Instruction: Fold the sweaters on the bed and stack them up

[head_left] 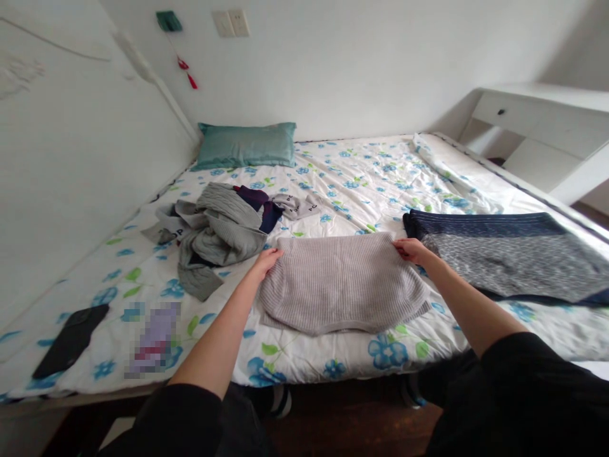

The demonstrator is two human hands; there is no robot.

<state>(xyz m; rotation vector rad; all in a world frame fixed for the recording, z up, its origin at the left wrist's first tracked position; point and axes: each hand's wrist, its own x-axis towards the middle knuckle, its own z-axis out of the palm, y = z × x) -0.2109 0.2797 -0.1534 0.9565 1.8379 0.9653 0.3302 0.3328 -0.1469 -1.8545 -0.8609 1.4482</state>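
A light grey-beige ribbed sweater (pixel 345 285) lies spread in front of me on the floral bedsheet (pixel 295 358), its far edge nearly straight. My left hand (pixel 271 260) pinches its far left corner. At the far right corner, my right hand (pixel 410 250) has its fingers closed on the same sweater. Left of it is a loose heap with a grey knit garment (pixel 223 219) on top, and dark and lettered cloth pokes out around it. On the right lies a flat, folded garment (pixel 495 254) in navy and mottled grey.
A green pillow (pixel 247 146) rests at the bed's far end against the wall. Near the front left edge are a black phone-like case (pixel 71 339) and a blurred purple item (pixel 155 336). A white drawer unit (pixel 537 127) stands beyond the bed's right side.
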